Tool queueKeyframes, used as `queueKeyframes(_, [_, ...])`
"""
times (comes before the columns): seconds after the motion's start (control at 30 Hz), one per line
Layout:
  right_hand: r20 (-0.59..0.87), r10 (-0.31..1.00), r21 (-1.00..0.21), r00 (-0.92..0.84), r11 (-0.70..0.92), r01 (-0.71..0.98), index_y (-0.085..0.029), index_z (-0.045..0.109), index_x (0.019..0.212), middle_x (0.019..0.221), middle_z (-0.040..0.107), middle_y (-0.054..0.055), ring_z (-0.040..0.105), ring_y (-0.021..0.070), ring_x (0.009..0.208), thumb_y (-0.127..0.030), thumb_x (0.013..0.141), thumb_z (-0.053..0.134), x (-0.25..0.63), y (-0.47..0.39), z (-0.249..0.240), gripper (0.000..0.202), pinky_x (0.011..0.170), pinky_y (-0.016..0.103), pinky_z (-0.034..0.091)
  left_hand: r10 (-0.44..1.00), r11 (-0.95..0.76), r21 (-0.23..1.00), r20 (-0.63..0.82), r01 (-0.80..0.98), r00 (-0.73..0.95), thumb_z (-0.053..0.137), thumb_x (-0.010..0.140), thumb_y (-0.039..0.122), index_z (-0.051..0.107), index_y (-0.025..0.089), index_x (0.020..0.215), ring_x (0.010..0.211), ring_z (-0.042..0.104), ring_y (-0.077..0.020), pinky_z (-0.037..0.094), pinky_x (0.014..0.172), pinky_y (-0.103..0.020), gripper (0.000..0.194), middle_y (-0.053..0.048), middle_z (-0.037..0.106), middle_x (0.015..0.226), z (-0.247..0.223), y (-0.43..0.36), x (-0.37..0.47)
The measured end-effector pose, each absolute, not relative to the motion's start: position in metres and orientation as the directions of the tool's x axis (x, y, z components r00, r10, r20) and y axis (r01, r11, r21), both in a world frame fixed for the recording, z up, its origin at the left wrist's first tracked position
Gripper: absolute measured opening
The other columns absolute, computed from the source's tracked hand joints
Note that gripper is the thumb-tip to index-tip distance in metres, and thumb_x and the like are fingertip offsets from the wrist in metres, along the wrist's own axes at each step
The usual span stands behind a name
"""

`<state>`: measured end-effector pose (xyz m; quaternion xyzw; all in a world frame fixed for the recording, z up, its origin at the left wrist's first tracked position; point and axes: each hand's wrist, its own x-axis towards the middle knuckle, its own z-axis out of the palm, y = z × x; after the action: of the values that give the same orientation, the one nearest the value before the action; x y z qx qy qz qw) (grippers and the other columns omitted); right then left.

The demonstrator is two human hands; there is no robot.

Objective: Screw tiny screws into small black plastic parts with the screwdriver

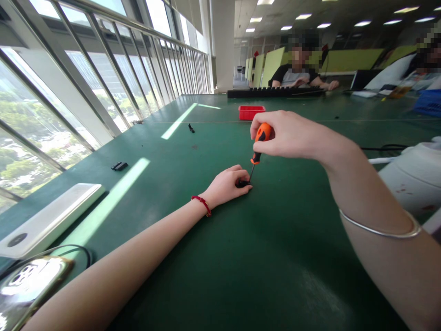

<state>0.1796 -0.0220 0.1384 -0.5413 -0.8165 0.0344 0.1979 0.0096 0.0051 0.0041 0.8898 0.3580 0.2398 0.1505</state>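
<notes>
The right hand (287,133) has its fingers wrapped round a screwdriver (262,135) (orange and black), tip down at the small black part (242,183) pinched in the left hand's (230,185) curled fingers.

Count: screwdriver (262,133), 1; held black piece (242,184), 1; red bin (251,113), 1; phone (31,280), 1; white slab-shaped device (51,220), 1; red bracelet (202,202), 1; silver bangle (379,233), 1; loose black parts (119,166), at least 2.
</notes>
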Motion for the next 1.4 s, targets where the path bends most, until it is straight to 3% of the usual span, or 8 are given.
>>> queueKeyframes(0.13, [0.278, 0.903, -0.297, -0.326, 0.404, 0.865, -0.02, 0.06, 0.077, 0.065, 0.055, 0.0, 0.047, 0.0131, 0.06, -0.051, 0.08, 0.053, 0.178, -0.0223, 0.1378, 0.031, 0.058, 0.029, 0.031, 0.704, -0.703, 0.444, 0.323, 0.556, 0.632, 0.06, 0.082, 0.032, 0.065, 0.018, 0.085, 0.073, 0.055, -0.0139, 0.046, 0.072, -0.026, 0.015, -0.003, 0.057, 0.09, 0.0041, 0.0051, 0.0097])
queueKeyframes(0.33, [0.333, 0.883, -0.279, -0.332, 0.428, 0.86, -0.021, 0.06, 0.082, 0.071, 0.058, 0.0, 0.046, 0.0126, 0.06, -0.039, 0.074, 0.061, 0.1792, -0.0202, 0.1369, 0.019, 0.058, 0.029, 0.03, 0.71, -0.693, 0.473, 0.317, 0.544, 0.629, 0.061, 0.081, 0.031, 0.067, 0.018, 0.086, 0.075, 0.057, -0.0144, 0.048, 0.076, -0.028, 0.015, -0.003, 0.058, 0.092, 0.0033, 0.006, 0.0098])
queueKeyframes(0.53, [0.312, 0.887, -0.294, -0.34, 0.431, 0.853, -0.02, 0.059, 0.073, 0.064, 0.053, 0.001, 0.046, 0.0134, 0.06, -0.047, 0.082, 0.051, 0.1791, -0.0204, 0.1375, 0.03, 0.058, 0.03, 0.03, 0.698, -0.7, 0.496, 0.325, 0.513, 0.638, 0.06, 0.08, 0.027, 0.069, 0.017, 0.086, 0.077, 0.058, -0.015, 0.049, 0.08, -0.029, 0.014, -0.004, 0.057, 0.094, 0.0033, 0.0062, 0.01])
queueKeyframes(0.7, [0.33, 0.881, -0.272, -0.338, 0.431, 0.86, -0.021, 0.06, 0.08, 0.073, 0.057, 0.0, 0.048, 0.0135, 0.062, -0.038, 0.073, 0.062, 0.1784, -0.0204, 0.1371, 0.018, 0.058, 0.029, 0.03, 0.696, -0.704, 0.491, 0.333, 0.512, 0.636, 0.06, 0.079, 0.024, 0.07, 0.018, 0.088, 0.088, 0.058, -0.0185, 0.049, 0.086, -0.031, 0.014, -0.005, 0.058, 0.096, 0.0035, 0.006, 0.0098])
queueKeyframes(0.9, [0.302, 0.889, -0.316, -0.344, 0.434, 0.843, -0.02, 0.057, 0.073, 0.064, 0.051, 0.0, 0.044, 0.0126, 0.059, -0.049, 0.085, 0.046, 0.1779, -0.0209, 0.1376, 0.034, 0.057, 0.029, 0.028, 0.663, -0.742, 0.438, 0.362, 0.508, 0.656, 0.059, 0.077, 0.02, 0.066, 0.018, 0.096, 0.097, 0.057, -0.0217, 0.048, 0.092, -0.036, 0.02, -0.007, 0.059, 0.1, 0.0046, 0.0058, 0.011])
queueKeyframes(1.1, [0.325, 0.88, -0.287, -0.347, 0.441, 0.85, -0.022, 0.059, 0.085, 0.075, 0.058, 0.0, 0.048, 0.0137, 0.063, -0.036, 0.078, 0.055, 0.1772, -0.0209, 0.137, 0.016, 0.059, 0.029, 0.031, 0.695, -0.707, 0.503, 0.362, 0.497, 0.621, 0.067, 0.078, 0.038, 0.06, 0.016, 0.104, 0.091, 0.059, -0.0219, 0.051, 0.083, -0.036, 0.035, -0.009, 0.058, 0.103, 0.0024, 0.0085, 0.0111])
queueKeyframes(1.27, [0.311, 0.881, -0.283, -0.357, 0.444, 0.85, -0.02, 0.06, 0.08, 0.069, 0.055, 0.001, 0.048, 0.0145, 0.064, -0.047, 0.083, 0.05, 0.1769, -0.022, 0.1374, 0.029, 0.06, 0.03, 0.031, 0.687, -0.712, 0.526, 0.381, 0.466, 0.619, 0.065, 0.08, 0.028, 0.057, 0.016, 0.109, 0.091, 0.059, -0.0207, 0.051, 0.084, -0.036, 0.032, -0.008, 0.058, 0.102, 0.0015, 0.0089, 0.0122])
queueKeyframes(1.4, [0.32, 0.879, -0.278, -0.354, 0.444, 0.852, -0.021, 0.061, 0.084, 0.075, 0.059, 0.001, 0.049, 0.0146, 0.066, -0.037, 0.079, 0.054, 0.1777, -0.0217, 0.1375, 0.018, 0.062, 0.029, 0.032, 0.672, -0.713, 0.56, 0.378, 0.421, 0.637, 0.06, 0.079, 0.017, 0.054, 0.016, 0.113, 0.097, 0.06, -0.02, 0.049, 0.091, -0.035, 0.034, -0.008, 0.061, 0.106, 0.0025, 0.007, 0.0127])
